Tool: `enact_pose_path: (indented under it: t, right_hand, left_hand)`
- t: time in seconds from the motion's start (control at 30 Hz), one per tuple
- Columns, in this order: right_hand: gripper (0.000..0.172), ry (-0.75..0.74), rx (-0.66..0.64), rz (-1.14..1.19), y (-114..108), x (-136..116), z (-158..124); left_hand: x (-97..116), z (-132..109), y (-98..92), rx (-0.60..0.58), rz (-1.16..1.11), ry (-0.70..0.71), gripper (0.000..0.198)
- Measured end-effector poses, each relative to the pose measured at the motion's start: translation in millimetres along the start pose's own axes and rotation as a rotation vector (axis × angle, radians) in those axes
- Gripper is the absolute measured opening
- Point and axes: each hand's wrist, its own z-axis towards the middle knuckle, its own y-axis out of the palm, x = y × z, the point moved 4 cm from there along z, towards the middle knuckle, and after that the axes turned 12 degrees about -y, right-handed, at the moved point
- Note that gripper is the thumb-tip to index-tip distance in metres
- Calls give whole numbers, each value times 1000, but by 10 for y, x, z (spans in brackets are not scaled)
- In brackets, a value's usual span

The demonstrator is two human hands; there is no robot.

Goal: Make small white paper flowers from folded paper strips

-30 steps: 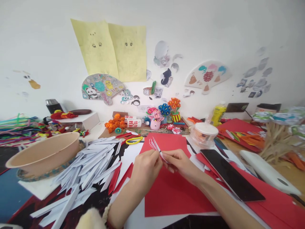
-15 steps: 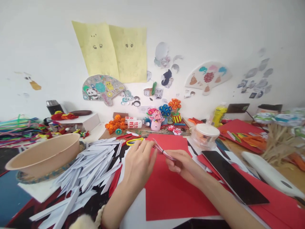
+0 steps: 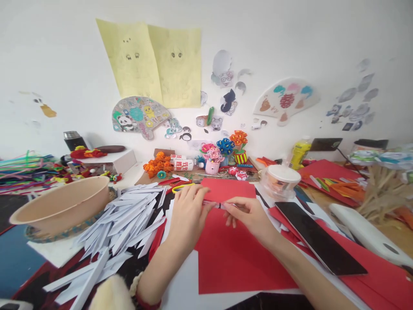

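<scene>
Over a sheet of red paper point(image 3: 235, 254), a thin bundle of pale and reddish strips point(image 3: 219, 205) lies level between my two hands, with a dark tie round its middle. My left hand point(image 3: 189, 211) pinches the left end of the bundle, and its fingers partly hide that end. At the other end, my right hand point(image 3: 247, 213) grips it between thumb and forefinger. Yellow-handled scissors point(image 3: 182, 188) lie just behind my left hand. To its left spreads a heap of folded white paper strips point(image 3: 129, 219).
A beige basin point(image 3: 61, 204) stands at the left. On the right are a dark phone or tablet point(image 3: 321, 237), a long white object point(image 3: 368, 230) and a lidded tub point(image 3: 280, 181). Small craft flower pots point(image 3: 212, 165) and a bottle point(image 3: 299, 154) stand towards the wall.
The bundle has turned from slanted to level. My left fingers have come onto its left end, which stuck out with its strips fanned before. The view has shifted slightly.
</scene>
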Motion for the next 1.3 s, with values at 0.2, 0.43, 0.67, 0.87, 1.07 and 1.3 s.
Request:
enact_pose_path:
  t: [0.2, 0.43, 0.67, 0.87, 1.07, 1.3]
  right_hand:
    - [38, -16, 95, 33, 18, 3, -40]
    - [30, -131, 86, -38, 58, -83, -85]
    - [27, -276, -2, -229, 73, -115, -98]
    - [30, -350, -87, -374, 98, -168, -104]
    - [32, -382, -132, -406, 107, -186, -95]
    - [26, -412, -76, -426, 88, -231, -115]
  left_hand:
    - [112, -106, 121, -3, -65, -24, 8]
    - [110, -123, 134, 5, -153, -79, 12]
    - [183, -206, 167, 11, 37, -53, 17]
    - [232, -249, 177, -47, 84, -57, 20]
    - [231, -228, 156, -87, -14, -67, 23]
    - [238, -194, 110, 7, -81, -115, 21]
